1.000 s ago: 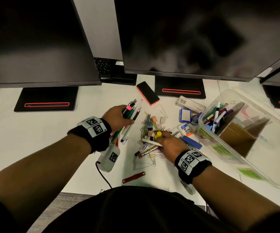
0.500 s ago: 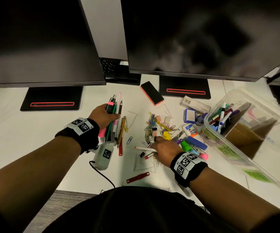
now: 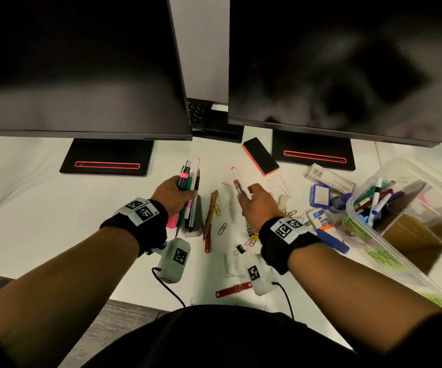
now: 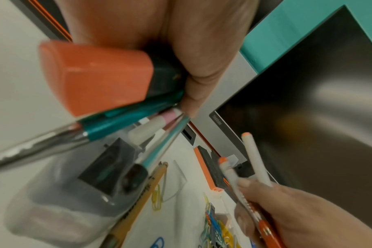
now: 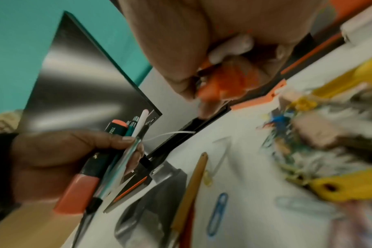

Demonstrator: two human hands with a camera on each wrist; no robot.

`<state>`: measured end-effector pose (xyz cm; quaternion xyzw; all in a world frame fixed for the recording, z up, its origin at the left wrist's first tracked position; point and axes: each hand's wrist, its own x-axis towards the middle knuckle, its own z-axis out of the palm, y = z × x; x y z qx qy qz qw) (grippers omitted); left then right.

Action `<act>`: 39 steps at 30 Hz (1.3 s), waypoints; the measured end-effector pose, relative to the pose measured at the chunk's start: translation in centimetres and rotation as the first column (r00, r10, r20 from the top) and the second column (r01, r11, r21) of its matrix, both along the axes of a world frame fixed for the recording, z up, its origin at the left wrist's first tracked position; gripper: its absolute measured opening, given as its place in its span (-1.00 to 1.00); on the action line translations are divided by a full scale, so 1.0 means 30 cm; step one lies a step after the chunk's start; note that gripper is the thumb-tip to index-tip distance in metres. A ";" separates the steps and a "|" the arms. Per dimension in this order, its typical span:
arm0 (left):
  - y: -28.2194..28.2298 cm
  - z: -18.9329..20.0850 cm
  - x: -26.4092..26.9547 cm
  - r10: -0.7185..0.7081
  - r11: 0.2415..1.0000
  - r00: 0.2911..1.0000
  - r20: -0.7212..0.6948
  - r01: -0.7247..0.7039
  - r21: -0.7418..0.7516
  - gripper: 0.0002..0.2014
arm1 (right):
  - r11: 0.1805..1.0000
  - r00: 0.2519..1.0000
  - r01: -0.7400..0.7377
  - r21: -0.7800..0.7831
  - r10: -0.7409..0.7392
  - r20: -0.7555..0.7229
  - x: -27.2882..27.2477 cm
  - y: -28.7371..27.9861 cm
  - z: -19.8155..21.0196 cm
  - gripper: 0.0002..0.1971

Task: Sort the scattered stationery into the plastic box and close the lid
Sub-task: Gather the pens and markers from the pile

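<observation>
Pens fill the left hand, fingers curled round them; the right hand pinches two markers. Either bundle could slip mid-carry toward the box.

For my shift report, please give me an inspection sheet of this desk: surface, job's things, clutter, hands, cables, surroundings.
Surface: white desk, stationery scattered at centre and right.
Job's things: clear plastic box at right, lid off, markers inside; lid not seen. Loose: paper clips, glue bottle, pencil, red strip.
Clutter: black and orange eraser block, small carton.
Hands: left hand grips a bundle of pens; right hand grips two white, orange-tipped pens.
Cables: black wrist-camera cables hang past the desk's near edge.
Surroundings: two dark monitors on stands.
</observation>
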<state>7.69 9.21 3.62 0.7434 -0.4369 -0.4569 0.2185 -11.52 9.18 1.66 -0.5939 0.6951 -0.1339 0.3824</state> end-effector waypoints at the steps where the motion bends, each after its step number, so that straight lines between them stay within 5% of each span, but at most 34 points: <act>1: 0.004 -0.001 -0.001 -0.008 1.000 1.000 -0.008 0.008 0.009 -0.77 | 0.999 1.000 0.015 0.044 -0.014 -0.026 0.026 -0.012 -0.019 -0.68; 6: 0.011 -0.005 0.000 -0.010 1.000 0.999 -0.047 0.009 -0.005 -0.80 | 0.963 0.995 -0.013 0.270 0.038 -0.087 0.146 -0.049 -0.059 -0.62; 11: 0.003 -0.014 0.018 -0.027 1.000 0.999 -0.045 0.026 -0.015 -0.86 | 0.941 0.961 -0.086 0.328 0.166 -0.223 0.177 -0.034 -0.121 -0.55; 20: -0.005 -0.013 0.026 -0.014 1.000 1.000 -0.027 0.014 -0.001 -0.84 | 0.975 0.995 -0.019 0.223 0.041 -0.095 0.189 -0.036 -0.107 -0.67; 29: 0.033 -0.022 0.044 -0.018 1.000 1.000 -0.007 0.018 0.021 -0.83 | 0.960 0.960 -0.180 0.216 0.220 -0.174 0.214 -0.002 -0.097 -0.73; 39: -0.030 0.041 -0.110 -0.160 0.987 0.985 -0.065 0.160 0.003 -0.82 | 0.975 0.988 0.105 0.195 -0.125 0.089 -0.051 0.025 0.055 -0.73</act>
